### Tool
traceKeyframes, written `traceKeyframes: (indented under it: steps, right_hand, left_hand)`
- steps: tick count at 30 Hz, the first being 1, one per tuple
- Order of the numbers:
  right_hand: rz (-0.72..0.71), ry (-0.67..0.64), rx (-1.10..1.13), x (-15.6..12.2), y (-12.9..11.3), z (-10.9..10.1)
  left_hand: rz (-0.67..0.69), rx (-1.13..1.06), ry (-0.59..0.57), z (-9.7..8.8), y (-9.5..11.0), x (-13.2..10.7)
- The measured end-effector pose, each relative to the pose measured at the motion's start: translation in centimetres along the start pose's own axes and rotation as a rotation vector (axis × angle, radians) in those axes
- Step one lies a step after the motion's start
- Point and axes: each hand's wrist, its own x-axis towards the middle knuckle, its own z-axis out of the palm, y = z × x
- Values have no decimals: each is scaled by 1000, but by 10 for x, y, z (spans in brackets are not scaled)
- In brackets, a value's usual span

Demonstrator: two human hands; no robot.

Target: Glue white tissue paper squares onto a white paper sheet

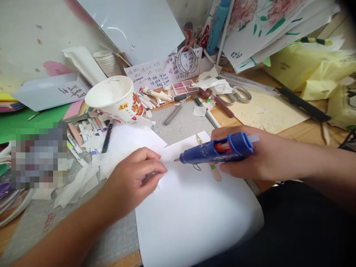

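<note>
A blue hot glue gun (208,151) is gripped in my right hand (256,159), its nozzle pointing left toward my other hand. A clear glue stick end sticks out at its back. My left hand (141,172) rests low over a large white sheet of paper (178,222), thumb and fingers pinched together. Whatever may be between those fingertips is too small to make out. On the sheet, partly hidden under the glue gun, lies a flat wooden stick (214,173) with green markings. A short dark curved line is drawn beside it.
A paper cup (111,98) stands at the back left, near scattered markers (96,126) and torn paper scraps (80,181). Pens, scissors (241,94) and a handwritten note (164,74) lie behind. A grey cutting mat (111,237) shows beneath. The sheet's right edge curls over the desk.
</note>
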Motion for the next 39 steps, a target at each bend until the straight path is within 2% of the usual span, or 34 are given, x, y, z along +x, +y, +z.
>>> traceKeyframes:
  steps: [3, 11, 19, 26, 31, 39]
  right_hand:
    - [14, -141, 87, 11, -3, -2]
    - [45, -303, -39, 29, -4, 3]
    - [142, -316, -77, 33, -7, 9]
    - [50, -284, -72, 28, -5, 10]
    - [77, -218, -104, 25, -5, 15]
    - [113, -276, -89, 28, -5, 15]
  left_hand:
    - [25, 0, -10, -2, 1, 0]
    - [-18, 15, -27, -8, 0, -1]
    - [-46, 24, -60, -9, 2, 0]
    - [-44, 47, -80, -10, 1, 1]
    - [-25, 27, -88, -11, 1, 1]
    - [-29, 43, -92, -12, 2, 2]
